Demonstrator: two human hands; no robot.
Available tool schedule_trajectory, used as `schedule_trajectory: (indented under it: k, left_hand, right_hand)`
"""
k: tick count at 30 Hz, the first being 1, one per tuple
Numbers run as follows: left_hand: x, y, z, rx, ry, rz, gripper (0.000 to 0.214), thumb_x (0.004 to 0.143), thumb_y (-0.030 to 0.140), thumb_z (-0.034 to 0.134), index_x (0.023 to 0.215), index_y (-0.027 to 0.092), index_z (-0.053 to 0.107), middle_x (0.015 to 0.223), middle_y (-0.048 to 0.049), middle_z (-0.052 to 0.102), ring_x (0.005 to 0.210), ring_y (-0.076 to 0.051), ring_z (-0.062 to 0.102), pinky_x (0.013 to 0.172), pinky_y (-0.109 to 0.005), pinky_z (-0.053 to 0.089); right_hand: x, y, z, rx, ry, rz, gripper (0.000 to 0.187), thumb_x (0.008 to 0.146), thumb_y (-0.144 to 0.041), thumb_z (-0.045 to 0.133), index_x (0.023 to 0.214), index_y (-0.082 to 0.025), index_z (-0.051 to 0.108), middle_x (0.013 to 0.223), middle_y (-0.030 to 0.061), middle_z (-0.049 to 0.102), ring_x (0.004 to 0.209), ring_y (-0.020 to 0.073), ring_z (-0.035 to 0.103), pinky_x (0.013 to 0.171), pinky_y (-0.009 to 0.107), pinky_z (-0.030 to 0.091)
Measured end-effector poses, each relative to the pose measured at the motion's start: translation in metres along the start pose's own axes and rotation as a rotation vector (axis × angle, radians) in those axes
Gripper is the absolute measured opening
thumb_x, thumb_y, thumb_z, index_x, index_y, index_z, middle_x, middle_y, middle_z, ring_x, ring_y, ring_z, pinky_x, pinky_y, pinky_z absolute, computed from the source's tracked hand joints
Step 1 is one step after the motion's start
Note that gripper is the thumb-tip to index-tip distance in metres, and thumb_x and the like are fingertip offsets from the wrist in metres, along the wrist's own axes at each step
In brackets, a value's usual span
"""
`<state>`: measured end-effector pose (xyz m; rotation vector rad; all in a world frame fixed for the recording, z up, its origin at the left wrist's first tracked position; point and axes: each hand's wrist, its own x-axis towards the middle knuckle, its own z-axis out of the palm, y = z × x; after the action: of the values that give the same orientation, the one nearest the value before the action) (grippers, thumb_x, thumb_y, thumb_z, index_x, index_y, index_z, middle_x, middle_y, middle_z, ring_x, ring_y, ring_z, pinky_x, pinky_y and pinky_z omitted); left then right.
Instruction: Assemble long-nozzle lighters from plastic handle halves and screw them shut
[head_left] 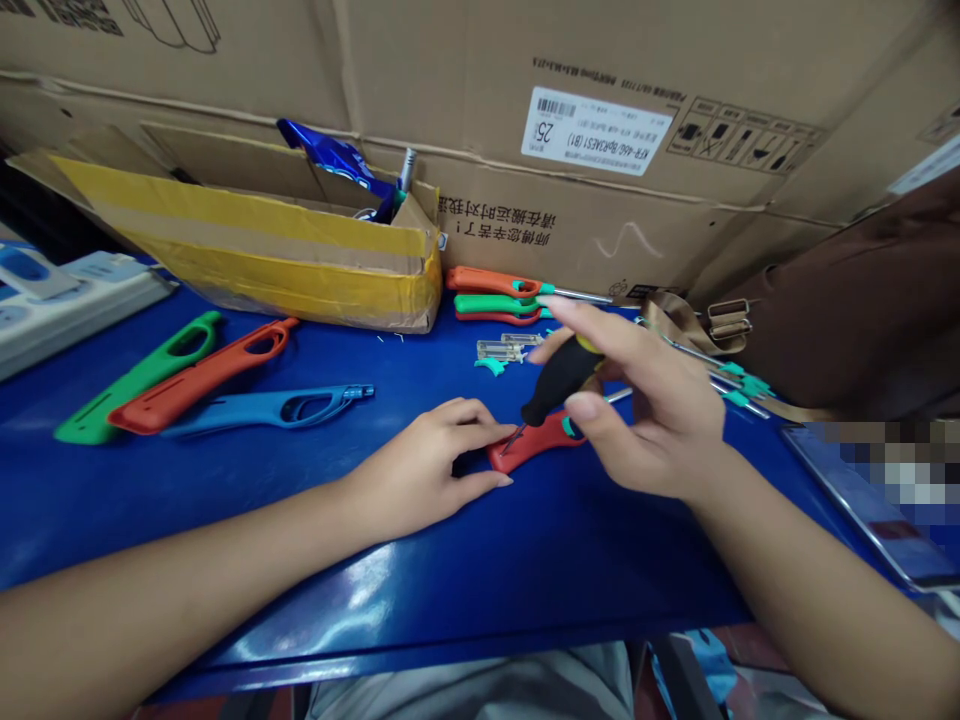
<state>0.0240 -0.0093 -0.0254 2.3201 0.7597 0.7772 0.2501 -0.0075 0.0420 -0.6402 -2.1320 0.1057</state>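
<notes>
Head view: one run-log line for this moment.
left hand: at end of red lighter | right hand: holds screwdriver to same end | beyond: yellow-taped box

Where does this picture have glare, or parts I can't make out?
Head view: white glare on the blue table, below the left hand; head view again: blocky pixelation covers part of the flat-screened device at far right.

Count: one screwdriver (559, 382) in the right fingers (600, 430), one red lighter (538, 440) between the left fingers (487, 436), three coloured lighter bodies (161, 405) left of those, one yellow-taped box (322, 290) beyond, one phone (855, 500) right of the right fingers; clear cartridges (499, 349) ahead, number unclear.
</notes>
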Motion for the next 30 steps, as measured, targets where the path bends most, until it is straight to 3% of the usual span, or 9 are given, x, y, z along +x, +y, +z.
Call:
schedule_trajectory:
  k: [3,7,9,14,18,20,25,27,30]
  left_hand:
    - [0.000,0.001,0.000,0.005,-0.007,-0.012,0.030,0.089,0.024,0.077,0.118,0.018,0.072,0.103,-0.0051,0.068,0.100,-0.020,0.065,0.094,-0.034,0.054]
    - [0.000,0.000,0.000,0.017,0.008,-0.003,0.035,0.089,0.022,0.077,0.123,0.017,0.071,0.107,-0.0064,0.068,0.102,-0.020,0.065,0.095,-0.035,0.054]
    - [0.000,0.000,0.001,0.018,0.009,0.001,0.037,0.088,0.023,0.077,0.124,0.017,0.070,0.107,-0.0066,0.068,0.102,-0.020,0.064,0.095,-0.035,0.054]
    - [0.001,0.000,0.000,0.000,0.002,-0.010,0.032,0.088,0.023,0.077,0.119,0.016,0.072,0.103,-0.0058,0.067,0.099,-0.020,0.064,0.093,-0.034,0.054]
    - [0.000,0.001,0.000,0.007,0.016,-0.010,0.032,0.087,0.022,0.078,0.118,0.015,0.073,0.103,-0.0065,0.068,0.098,-0.020,0.065,0.093,-0.035,0.055]
    - [0.000,0.001,0.000,0.002,0.015,-0.018,0.031,0.087,0.022,0.078,0.117,0.015,0.073,0.104,-0.0068,0.068,0.099,-0.020,0.066,0.093,-0.035,0.055]
    - [0.000,0.000,0.000,0.008,0.011,-0.021,0.030,0.088,0.023,0.078,0.117,0.017,0.073,0.104,-0.0060,0.068,0.100,-0.020,0.066,0.094,-0.035,0.055]
    - [0.000,-0.001,0.001,0.014,0.011,-0.019,0.034,0.088,0.023,0.078,0.120,0.017,0.072,0.107,-0.0068,0.069,0.102,-0.021,0.066,0.095,-0.036,0.055]
    - [0.000,-0.001,0.001,0.012,0.015,-0.019,0.037,0.088,0.024,0.078,0.123,0.017,0.071,0.111,-0.0080,0.070,0.106,-0.022,0.066,0.097,-0.037,0.055]
  right_hand:
    - [0.000,-0.001,0.000,0.187,-0.096,0.122,0.046,0.104,-0.025,0.049,0.150,-0.028,0.047,0.126,0.0068,0.071,0.090,0.0171,0.073,0.060,0.026,0.061]
    - [0.002,0.002,0.003,0.033,0.060,-0.037,0.039,0.093,-0.028,0.072,0.131,-0.028,0.064,0.118,0.0061,0.074,0.092,0.0207,0.072,0.069,0.031,0.064]
    - [0.002,0.003,0.002,-0.040,0.065,-0.088,0.040,0.093,-0.029,0.072,0.131,-0.028,0.065,0.115,0.0067,0.075,0.090,0.0213,0.072,0.075,0.034,0.064]
    - [0.000,-0.002,0.000,0.267,-0.132,0.163,0.045,0.106,-0.025,0.047,0.151,-0.029,0.046,0.126,0.0067,0.070,0.076,0.0132,0.073,0.058,0.025,0.062]
    - [0.003,-0.006,0.000,0.061,0.010,-0.006,0.040,0.091,-0.026,0.075,0.129,-0.026,0.065,0.116,0.0059,0.074,0.086,0.0183,0.073,0.068,0.029,0.064]
    - [0.005,-0.009,-0.001,-0.031,0.024,-0.074,0.043,0.089,-0.023,0.077,0.130,-0.025,0.065,0.115,0.0070,0.075,0.090,0.0205,0.072,0.075,0.033,0.064]
    - [0.003,-0.013,0.001,0.223,-0.111,0.163,0.040,0.103,-0.023,0.053,0.143,-0.026,0.053,0.124,0.0078,0.069,0.084,0.0160,0.071,0.060,0.027,0.062]
    - [0.002,-0.011,0.003,0.158,-0.024,0.121,0.036,0.097,-0.024,0.065,0.133,-0.024,0.060,0.115,0.0067,0.071,0.083,0.0165,0.069,0.060,0.027,0.060]
    - [0.004,-0.006,0.002,-0.124,0.110,-0.087,0.030,0.087,-0.024,0.078,0.115,-0.019,0.067,0.096,0.0065,0.072,0.079,0.0183,0.065,0.064,0.030,0.059]
